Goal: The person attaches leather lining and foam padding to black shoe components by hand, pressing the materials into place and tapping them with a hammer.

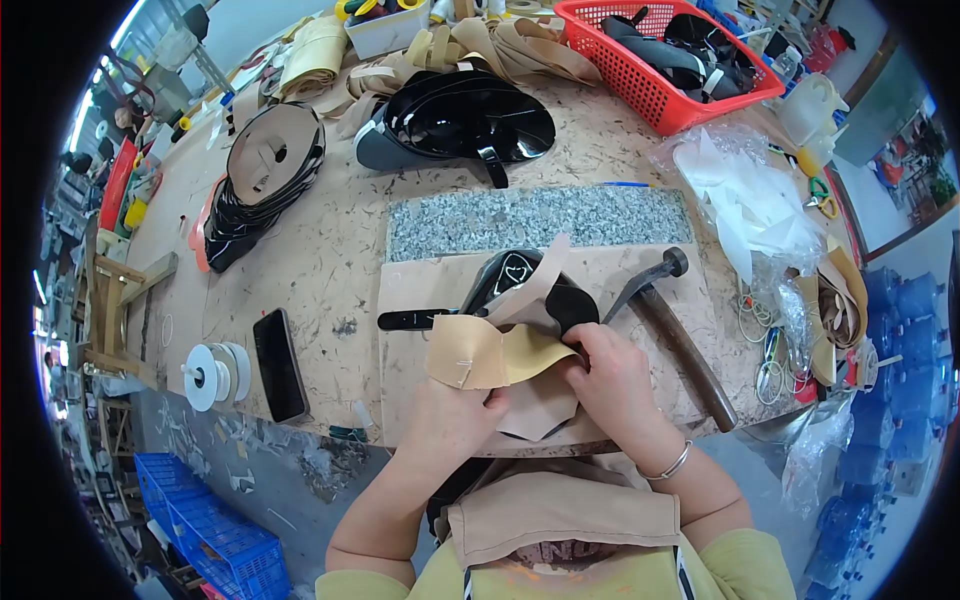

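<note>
1. R hand (612, 375): thumb & fingertips brought tog., right end of tan strip (480, 352) pinched btwn them. Bracelet (680, 460) worn at R wrist.
2. L hand (450, 412): placed at near left part of same strip; most fingers hidden under it, so whether it's pinched there can't be told.
3. Tan strip: held curved, nr. side of worktop (345, 225), btwn both hands; a short pale mark can be seen nr. its left end.
4. Just beyond strip: glossy black piece (512, 272), partly covered by strip & by a narrow pale band (540, 283) laid slantwise. Black strap (412, 320) extended to left.
5. Right of R hand: hammer (690, 355) laid slantwise, head at far end, handle end pointed near.
6. Farther out: speckled slab (540, 222) set flat, w/ glossy black pile (455, 120) beyond it.
7. Left side: phone (281, 365) & white spool (205, 378) placed near, side by side; stack of black-edged pieces (268, 165) left farther off.
8. Far right: red basket (690, 116) filled w/ dark items; white pieces (735, 195) w/ clear plastic heaped nearer; green-handled scissors (823, 196) set to their right.
</note>
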The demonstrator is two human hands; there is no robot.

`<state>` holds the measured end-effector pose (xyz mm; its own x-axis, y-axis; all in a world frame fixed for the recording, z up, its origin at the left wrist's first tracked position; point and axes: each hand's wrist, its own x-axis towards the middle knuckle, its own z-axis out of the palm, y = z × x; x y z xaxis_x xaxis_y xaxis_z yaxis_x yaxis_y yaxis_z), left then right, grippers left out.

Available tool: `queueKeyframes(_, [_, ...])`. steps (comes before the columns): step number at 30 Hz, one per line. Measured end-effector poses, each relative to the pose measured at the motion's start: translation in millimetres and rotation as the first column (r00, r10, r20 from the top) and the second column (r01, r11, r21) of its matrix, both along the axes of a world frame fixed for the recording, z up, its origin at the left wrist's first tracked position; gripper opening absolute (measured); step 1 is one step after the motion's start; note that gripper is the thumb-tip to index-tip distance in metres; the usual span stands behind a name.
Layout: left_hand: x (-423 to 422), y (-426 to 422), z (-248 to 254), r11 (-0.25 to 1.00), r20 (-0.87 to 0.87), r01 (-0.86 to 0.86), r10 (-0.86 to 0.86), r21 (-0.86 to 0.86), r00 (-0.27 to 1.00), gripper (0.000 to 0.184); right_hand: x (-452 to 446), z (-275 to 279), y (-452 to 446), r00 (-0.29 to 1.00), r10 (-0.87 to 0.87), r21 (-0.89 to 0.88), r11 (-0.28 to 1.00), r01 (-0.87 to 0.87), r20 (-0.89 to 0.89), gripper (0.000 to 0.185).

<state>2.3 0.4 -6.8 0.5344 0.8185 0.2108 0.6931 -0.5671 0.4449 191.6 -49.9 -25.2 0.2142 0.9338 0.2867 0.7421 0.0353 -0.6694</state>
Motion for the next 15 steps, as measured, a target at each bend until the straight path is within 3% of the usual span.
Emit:
queueKeyframes(3, [-14.3,-2.4,-3.1,0.999,-0.043,0.0,0.001,0.035,0.999,0.025,0.2,3.2,-0.7,0.999,0.014,-0.046,0.999,-0.013,0.036,0.026])
queueKeyframes(5, [-33.4,-15.2,-8.8,0.979,-0.173,-0.17,0.149,-0.116,0.974,0.023,2.1,4.7,0.4,0.996,0.047,-0.146,0.989,-0.036,0.079,0.025])
queueKeyframes(7, [-40.0,-45.1,-13.6,0.999,0.003,0.013,-0.013,-0.031,1.0,0.025,3.7,3.9,4.1,0.994,0.048,-0.148,0.988,-0.033,0.101,0.022])
queueKeyframes(9, [-5.5,-63.5,-15.0,0.929,0.207,0.198,-0.271,0.314,0.94,0.029,6.3,7.5,6.0,0.99,0.067,-0.165,0.985,-0.046,0.128,0.02])
queueKeyframes(10, [9.7,-62.9,-4.6,0.93,0.123,0.279,-0.314,0.239,0.941,0.047,9.8,12.4,9.9,0.996,0.073,-0.225,0.972,-0.06,0.049,0.016])
queueKeyframes(11, [22.0,-65.1,-6.2,0.933,0.133,0.267,-0.305,0.243,0.943,0.047,20.2,20.5,16.8,0.997,0.073,-0.282,0.956,-0.079,-0.031,0.014])
queueKeyframes(13, [42.2,-59.8,-16.5,0.939,-0.08,0.291,-0.281,0.181,0.956,0.064,44.7,38.4,32.8,0.996,0.09,-0.274,0.958,-0.09,-0.013,0.014])
queueKeyframes(15, [50.9,-47.7,-13.8,0.923,-0.053,0.297,-0.294,0.245,0.954,0.058,62.3,45.2,40.8,0.983,0.127,-0.323,0.943,-0.08,0.129,0.014])
